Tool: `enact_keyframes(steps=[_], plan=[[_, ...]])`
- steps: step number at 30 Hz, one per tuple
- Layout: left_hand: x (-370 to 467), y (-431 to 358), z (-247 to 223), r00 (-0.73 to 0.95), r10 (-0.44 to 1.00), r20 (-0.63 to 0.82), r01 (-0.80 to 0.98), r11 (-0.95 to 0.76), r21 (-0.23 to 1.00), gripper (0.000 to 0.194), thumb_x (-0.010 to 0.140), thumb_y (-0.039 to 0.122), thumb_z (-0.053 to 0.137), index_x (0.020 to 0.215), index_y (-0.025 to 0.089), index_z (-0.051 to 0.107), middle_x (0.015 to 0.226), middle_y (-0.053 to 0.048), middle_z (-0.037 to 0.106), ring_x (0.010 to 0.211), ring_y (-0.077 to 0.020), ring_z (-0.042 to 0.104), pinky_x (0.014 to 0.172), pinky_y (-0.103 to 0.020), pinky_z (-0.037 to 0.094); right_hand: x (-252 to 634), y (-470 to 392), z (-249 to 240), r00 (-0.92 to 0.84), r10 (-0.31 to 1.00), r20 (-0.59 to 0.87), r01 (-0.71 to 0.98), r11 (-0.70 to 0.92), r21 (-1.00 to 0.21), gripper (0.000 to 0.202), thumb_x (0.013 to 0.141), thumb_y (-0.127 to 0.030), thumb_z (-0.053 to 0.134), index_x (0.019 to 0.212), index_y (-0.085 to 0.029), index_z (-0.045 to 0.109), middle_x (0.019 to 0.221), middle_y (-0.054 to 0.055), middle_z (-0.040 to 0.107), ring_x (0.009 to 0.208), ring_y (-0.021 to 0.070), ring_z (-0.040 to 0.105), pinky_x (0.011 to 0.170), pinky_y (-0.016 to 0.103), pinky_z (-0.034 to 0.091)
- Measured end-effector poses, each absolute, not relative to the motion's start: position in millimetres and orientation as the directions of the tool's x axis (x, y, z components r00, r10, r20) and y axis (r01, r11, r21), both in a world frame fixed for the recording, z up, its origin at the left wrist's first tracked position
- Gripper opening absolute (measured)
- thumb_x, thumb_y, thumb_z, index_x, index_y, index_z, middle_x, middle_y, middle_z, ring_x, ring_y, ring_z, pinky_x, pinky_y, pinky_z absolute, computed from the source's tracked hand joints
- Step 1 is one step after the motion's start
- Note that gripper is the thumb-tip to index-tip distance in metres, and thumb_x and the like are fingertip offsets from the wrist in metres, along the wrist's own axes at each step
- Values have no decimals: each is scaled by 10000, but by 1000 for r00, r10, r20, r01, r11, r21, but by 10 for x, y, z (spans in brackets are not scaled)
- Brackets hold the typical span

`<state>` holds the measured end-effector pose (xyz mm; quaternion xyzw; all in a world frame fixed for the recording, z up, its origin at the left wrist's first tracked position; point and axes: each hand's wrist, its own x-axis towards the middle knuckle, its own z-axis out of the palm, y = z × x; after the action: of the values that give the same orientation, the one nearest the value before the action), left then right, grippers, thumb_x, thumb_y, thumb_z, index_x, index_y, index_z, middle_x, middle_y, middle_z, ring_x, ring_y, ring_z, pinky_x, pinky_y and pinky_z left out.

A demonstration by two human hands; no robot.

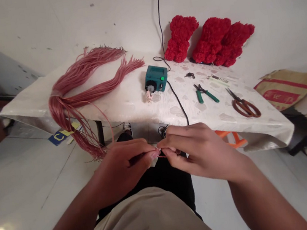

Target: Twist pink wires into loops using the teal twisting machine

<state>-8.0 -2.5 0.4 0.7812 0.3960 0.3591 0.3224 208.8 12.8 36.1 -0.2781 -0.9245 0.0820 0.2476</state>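
My left hand (128, 161) and my right hand (190, 148) meet above my lap, fingertips nearly touching. Both are closed in a pinch on a thin pinkish strand (162, 156), a short stretch of which shows between them. A small pale bit sits at the fingertips, too small to make out. Beyond my hands, a green motor box (156, 77) with a lit green button stands on the table. To its left lies a large bundle of pink cords (79, 80), its near end hanging over the table's front edge by my left hand.
The covered table (130, 112) also bears red flower bunches (217, 40), green-handled pliers (205, 93), brown-handled scissors (244, 106) and small keys (190, 75). A black cable (179, 101) runs over its front edge. A printed sack (287, 85) lies at the right.
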Motion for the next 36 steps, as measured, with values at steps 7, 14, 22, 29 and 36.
enact_keyframes(steps=[7, 14, 22, 29, 36], plan=[[-95, -40, 23, 455, 851, 263, 398, -459, 794, 232, 935, 195, 567, 732, 198, 679, 616, 49, 617, 545, -84, 522, 564, -206, 392, 2060, 124, 365, -740, 535, 408, 481, 845, -235, 196, 857, -71, 483, 763, -173, 622, 681, -28, 427, 565, 108, 337, 521, 266, 287], [-109, -38, 48, 500, 839, 216, 394, -442, 805, 310, 943, 231, 552, 646, 189, 630, 584, 48, 608, 530, -90, 534, 545, -205, 385, 2054, 133, 355, -741, 560, 371, 437, 822, -366, 173, 845, -82, 486, 777, -189, 604, 678, -39, 443, 564, 92, 373, 529, 239, 299], [-92, -46, 32, 488, 849, 204, 450, -445, 774, 259, 944, 214, 536, 732, 189, 682, 575, 58, 639, 510, -75, 543, 546, -188, 381, 2051, 157, 311, -730, 550, 406, 465, 835, -295, 152, 810, -99, 486, 704, -195, 538, 656, -39, 399, 556, 100, 330, 518, 253, 272], [-96, -40, 31, 531, 809, 252, 450, -521, 725, 309, 973, 239, 501, 756, 171, 711, 534, 45, 599, 487, -81, 511, 516, -206, 356, 2035, 143, 321, -720, 527, 452, 460, 850, -258, 160, 712, -76, 471, 621, -204, 443, 636, -40, 335, 549, 109, 267, 508, 271, 242], [-157, -50, 40, 491, 842, 223, 444, -462, 768, 262, 974, 240, 516, 798, 187, 704, 555, 52, 604, 498, -81, 546, 518, -178, 410, 2123, 158, 349, -626, 557, 546, 445, 830, -337, 170, 781, -54, 485, 707, -196, 542, 633, -53, 396, 526, 84, 337, 497, 253, 277]])
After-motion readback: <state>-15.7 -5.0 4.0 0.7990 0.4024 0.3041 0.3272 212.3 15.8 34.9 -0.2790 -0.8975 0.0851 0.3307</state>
